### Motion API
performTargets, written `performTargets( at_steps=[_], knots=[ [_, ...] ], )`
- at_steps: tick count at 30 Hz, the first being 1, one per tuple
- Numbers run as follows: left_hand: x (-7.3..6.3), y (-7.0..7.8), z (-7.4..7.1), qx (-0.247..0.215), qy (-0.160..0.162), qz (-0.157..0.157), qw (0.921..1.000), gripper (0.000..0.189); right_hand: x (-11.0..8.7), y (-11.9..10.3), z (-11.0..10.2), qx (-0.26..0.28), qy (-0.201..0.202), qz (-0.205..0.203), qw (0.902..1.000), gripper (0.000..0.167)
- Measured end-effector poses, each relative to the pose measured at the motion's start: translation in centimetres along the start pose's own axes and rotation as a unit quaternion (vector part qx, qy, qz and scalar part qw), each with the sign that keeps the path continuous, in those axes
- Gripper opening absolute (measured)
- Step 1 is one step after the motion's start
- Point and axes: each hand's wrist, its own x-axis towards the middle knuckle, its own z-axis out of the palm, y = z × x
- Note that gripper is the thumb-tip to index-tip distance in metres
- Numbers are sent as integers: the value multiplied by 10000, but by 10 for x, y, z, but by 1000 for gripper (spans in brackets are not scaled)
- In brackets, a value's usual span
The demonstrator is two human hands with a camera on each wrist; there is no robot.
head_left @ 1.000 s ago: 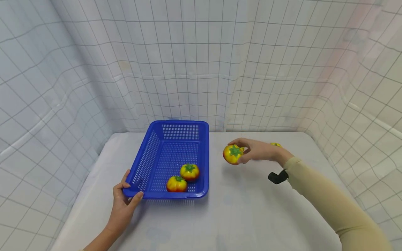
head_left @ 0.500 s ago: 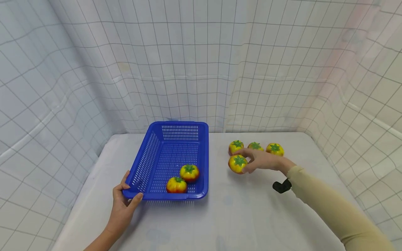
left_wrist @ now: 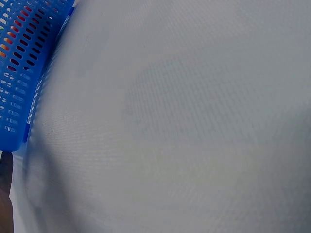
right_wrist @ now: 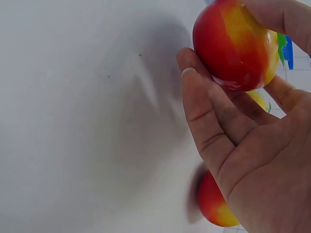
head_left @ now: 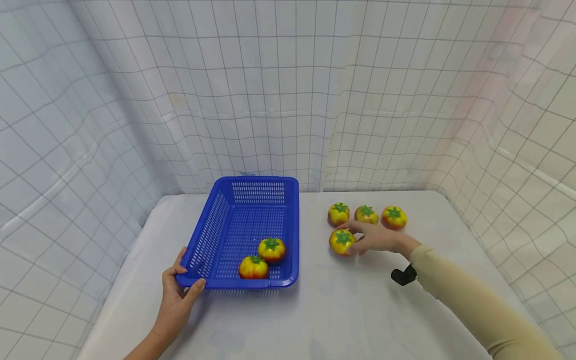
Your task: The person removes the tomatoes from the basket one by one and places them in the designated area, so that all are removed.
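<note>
My right hand (head_left: 375, 237) pinches a yellow-and-red toy tomato (head_left: 342, 242) with a green star-shaped top, right of the basket. In the right wrist view the thumb lies on one side of this tomato (right_wrist: 233, 46) and fingers on the other; whether it touches the table cannot be told. My left hand (head_left: 176, 303) grips the near left corner of a blue perforated plastic basket (head_left: 238, 284), thumb over the rim. Two toy tomatoes, one nearer (head_left: 253, 268) and one farther (head_left: 272, 250), lie in the basket's near right corner.
Behind my right hand, three more toy tomatoes stand in a row: left (head_left: 338, 214), middle (head_left: 366, 215) and right (head_left: 394, 218). A white cloth covers the table (head_left: 315, 320). Grid-patterned curtains (head_left: 279, 100) hang at the back and sides.
My right hand has brought the tomato nearer to me, lower and slightly right. The back row, mostly hidden behind the hand earlier, now shows. My left hand keeps its hold on the basket.
</note>
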Motion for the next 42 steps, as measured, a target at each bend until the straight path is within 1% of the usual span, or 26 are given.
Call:
performTargets(
  at_steps=[4,11,22,36,42],
  knots=[
    [0,1,0,-20,0,-23,10000,41,1,3,3,-38,51,-4,10000,68],
    [0,0,0,13,8,24,10000,41,3,7,7,-26,91,3,10000,67],
    [0,1,0,88,5,-27,10000,42,1,7,9,13,75,-26,10000,69],
    [0,0,-1,45,4,-59,10000,42,1,10,10,25,36,81,10000,71],
    [0,0,-1,129,9,-20,9999,42,1,11,10,8,61,137,9999,72]
  ],
)
